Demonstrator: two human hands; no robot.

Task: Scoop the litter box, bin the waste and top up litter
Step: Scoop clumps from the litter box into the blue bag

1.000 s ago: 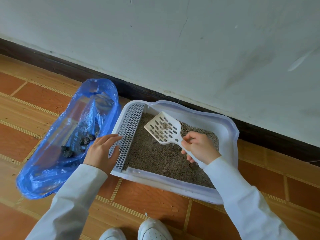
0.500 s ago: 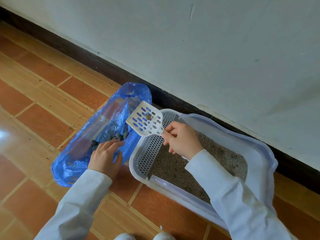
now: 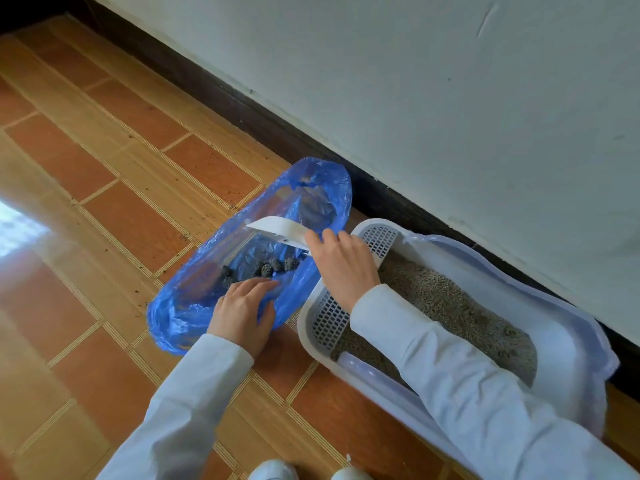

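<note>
A white litter box (image 3: 568,327) with a grid step (image 3: 329,317) at its left end holds grey litter (image 3: 446,306) and stands by the wall. To its left a blue plastic bag (image 3: 194,306) lies open on the floor, with dark waste clumps (image 3: 266,268) inside. My right hand (image 3: 343,265) grips the handle of a white slotted scoop (image 3: 280,230), turned on edge over the bag's mouth. My left hand (image 3: 242,306) pinches the bag's near edge and holds it open.
The floor is orange and tan tile (image 3: 114,216) with scattered litter grains near the bag. A dark skirting board (image 3: 242,109) and a pale wall run behind. The toes of two white shoes (image 3: 273,471) show at the bottom edge.
My right hand carried the scoop from above the litter box leftward over the bag and tipped it on edge. My left hand moved from the box rim to the bag's edge.
</note>
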